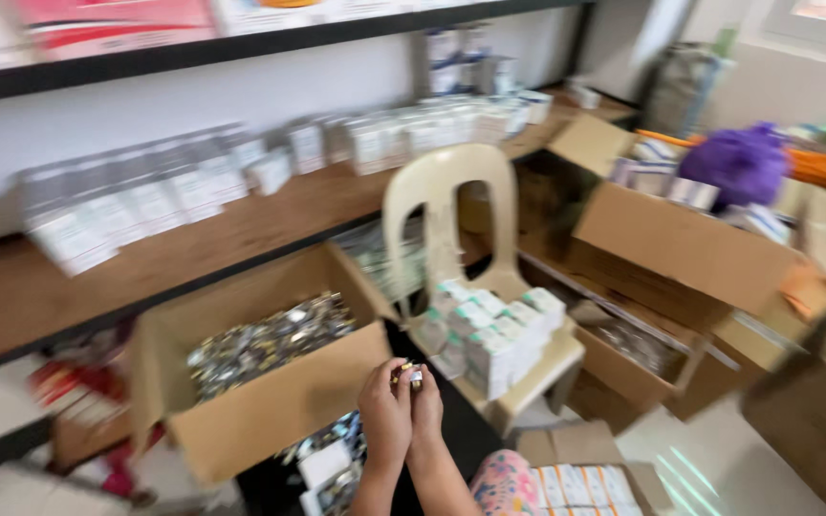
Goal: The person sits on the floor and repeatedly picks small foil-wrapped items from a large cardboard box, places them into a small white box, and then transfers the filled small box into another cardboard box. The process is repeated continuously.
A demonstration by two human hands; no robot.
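While pinched around a small shiny item (409,375), both hands' (402,413) grip beside the open carton's edge (279,401).

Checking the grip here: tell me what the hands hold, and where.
Both hands, left hand and right hand, pinch one small silvery item at their fingertips; which part is too blurred to tell.

1. An open carton (270,401) of small vials (265,344) sits on the floor, before the long shelf (241,229).
2. Right of it stands a chair (451,220) — small boxes (494,330) stacked on its seat.
3. Further right, more cartons (681,239) — rows of boxes (145,201) line the shelf behind.
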